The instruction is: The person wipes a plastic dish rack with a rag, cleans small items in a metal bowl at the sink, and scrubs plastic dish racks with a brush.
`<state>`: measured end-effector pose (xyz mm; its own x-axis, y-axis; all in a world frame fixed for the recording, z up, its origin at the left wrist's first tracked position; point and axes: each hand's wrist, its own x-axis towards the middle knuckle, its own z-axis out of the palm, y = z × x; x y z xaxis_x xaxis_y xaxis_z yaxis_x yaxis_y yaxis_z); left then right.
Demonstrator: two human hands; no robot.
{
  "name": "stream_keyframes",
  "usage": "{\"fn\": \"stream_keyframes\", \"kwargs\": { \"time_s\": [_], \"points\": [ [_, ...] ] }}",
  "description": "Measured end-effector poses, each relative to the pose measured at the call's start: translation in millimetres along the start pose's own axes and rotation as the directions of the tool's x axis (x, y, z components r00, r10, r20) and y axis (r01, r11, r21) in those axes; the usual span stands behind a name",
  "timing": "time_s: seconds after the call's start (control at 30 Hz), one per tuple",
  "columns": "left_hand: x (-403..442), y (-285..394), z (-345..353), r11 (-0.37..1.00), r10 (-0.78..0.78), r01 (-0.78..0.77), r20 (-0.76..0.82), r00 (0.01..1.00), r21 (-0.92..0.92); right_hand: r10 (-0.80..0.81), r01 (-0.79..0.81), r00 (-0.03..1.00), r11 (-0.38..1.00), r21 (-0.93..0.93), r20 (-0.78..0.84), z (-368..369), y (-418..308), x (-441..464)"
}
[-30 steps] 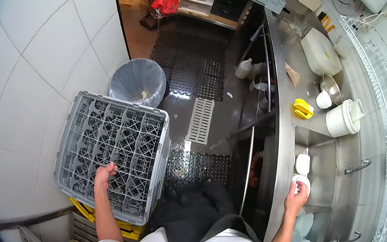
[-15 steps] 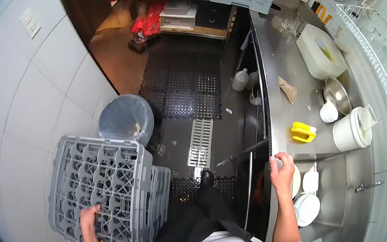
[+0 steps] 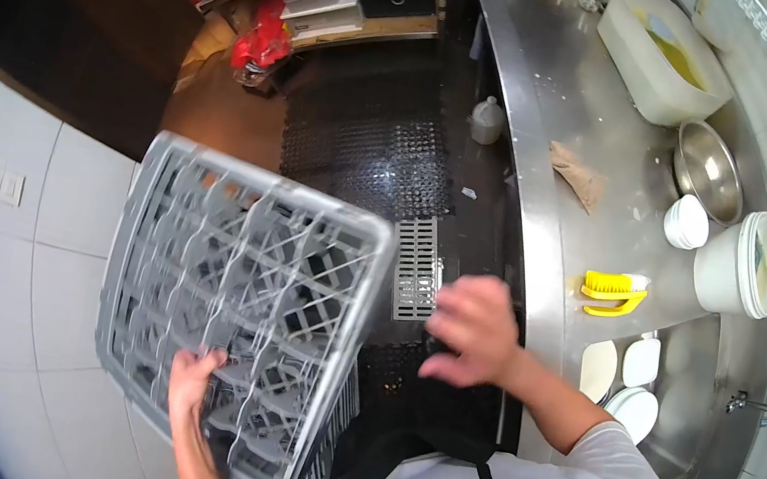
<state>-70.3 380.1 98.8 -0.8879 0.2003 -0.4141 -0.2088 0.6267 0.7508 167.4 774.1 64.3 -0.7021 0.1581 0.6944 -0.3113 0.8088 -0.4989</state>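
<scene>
A grey plastic glass rack [image 3: 378, 249] with a grid of compartments is tilted up on the left side of the view. My left hand [image 3: 192, 385] has its fingers closed around a bar of the grid. Below the rack, part of another grey rack [image 3: 338, 433] shows, mostly hidden. My right hand [image 3: 474, 334], slightly blurred, hangs over the floor between the rack and the counter. Its fingers are apart and nothing is in it; it does not touch the rack.
On the steel counter [image 3: 517, 90] lie a yellow brush [image 3: 614, 288] and a brown cloth-like piece [image 3: 576, 177]. White buckets [image 3: 725, 269], a metal bowl [image 3: 708, 171] and a plastic tub [image 3: 645, 75] stand behind. White dishes [image 3: 634, 412] sit in the sink. The floor has a drain grate [image 3: 417, 270].
My left hand has raised and tilted the rack, which now covers the lined bin. My right hand has moved left from the sink's edge toward the rack, and the view has turned.
</scene>
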Motion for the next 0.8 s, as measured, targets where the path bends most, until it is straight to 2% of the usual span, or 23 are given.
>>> {"fn": "stream_keyframes", "kwargs": {
  "time_s": [0.07, 0.13, 0.2, 0.27, 0.3, 0.37, 0.4, 0.43, 0.47, 0.5, 0.57, 0.63, 0.73, 0.8],
  "points": [
    [25.8, 56.3, 53.1, 0.994, 0.006, -0.011, 0.049, 0.999, 0.106, -0.161, 0.158, 0.985, 0.986, 0.051, 0.057, 6.7, -19.6, -9.2],
    [66.5, 89.6, 102.5, 0.975, 0.11, -0.133, 0.135, 0.985, 0.178, -0.184, 0.183, 0.973, 0.983, 0.021, 0.142, 7.9, -32.1, -14.5],
    [91.7, 139.4, 154.0, 0.951, 0.215, -0.27, 0.302, 0.929, 0.15, -0.052, 0.073, 0.98, 0.992, -0.1, 0.193, 7.2, -25.7, -26.5],
    [119.5, 179.4, 206.1, 0.916, 0.291, -0.369, 0.374, 0.88, 0.156, 0.148, -0.117, 0.985, 0.951, -0.286, 0.09, -11.8, -10.7, -30.0],
    [130.9, 201.5, 232.8, 0.901, 0.333, -0.415, 0.412, 0.848, 0.126, 0.193, -0.201, 0.98, 0.923, -0.329, -0.056, -24.2, 2.5, -36.7],
    [149.2, 244.0, 289.7, 0.87, 0.408, -0.491, 0.495, 0.767, 0.043, 0.327, -0.439, 0.889, 0.807, -0.394, -0.321, -61.5, 23.0, -47.2],
    [155.3, 264.2, 318.7, 0.854, 0.444, -0.52, 0.534, 0.719, -0.009, 0.414, -0.566, 0.805, 0.752, -0.338, -0.426, -77.6, 35.1, -62.1],
    [157.7, 284.7, 347.4, 0.805, 0.46, -0.586, 0.533, 0.711, 0.087, 0.488, -0.674, 0.703, 0.689, -0.266, -0.517, -92.2, 46.2, -80.5],
    [156.8, 303.2, 374.9, 0.745, 0.476, -0.642, 0.529, 0.702, 0.182, 0.483, -0.721, 0.646, 0.64, -0.265, -0.592, -106.1, 47.5, -99.5],
    [152.9, 319.1, 401.3, 0.735, 0.462, -0.648, 0.554, 0.693, 0.198, 0.469, -0.764, 0.587, 0.59, -0.261, -0.66, -117.6, 45.1, -118.9],
    [149.1, 333.2, 450.9, 0.698, 0.461, -0.68, 0.586, 0.666, 0.223, 0.502, -0.863, 0.47, 0.433, -0.259, -0.726, -129.1, 26.8, -159.0],
    [156.2, 334.1, 502.3, 0.639, 0.501, -0.733, 0.597, 0.627, 0.233, 0.522, -0.894, 0.436, 0.344, -0.287, -0.734, -132.0, 2.5, -188.0],
    [153.6, 367.6, 539.4, 0.654, 0.377, -0.718, 0.72, 0.582, 0.238, 0.608, -0.922, 0.386, 0.258, -0.288, -0.693, -126.5, -34.7, -222.0],
    [147.9, 388.4, 547.9, 0.607, 0.356, -0.748, 0.749, 0.558, 0.269, 0.626, -0.948, 0.319, 0.218, -0.233, -0.712, -120.2, -50.0, -230.6]
  ]
}}
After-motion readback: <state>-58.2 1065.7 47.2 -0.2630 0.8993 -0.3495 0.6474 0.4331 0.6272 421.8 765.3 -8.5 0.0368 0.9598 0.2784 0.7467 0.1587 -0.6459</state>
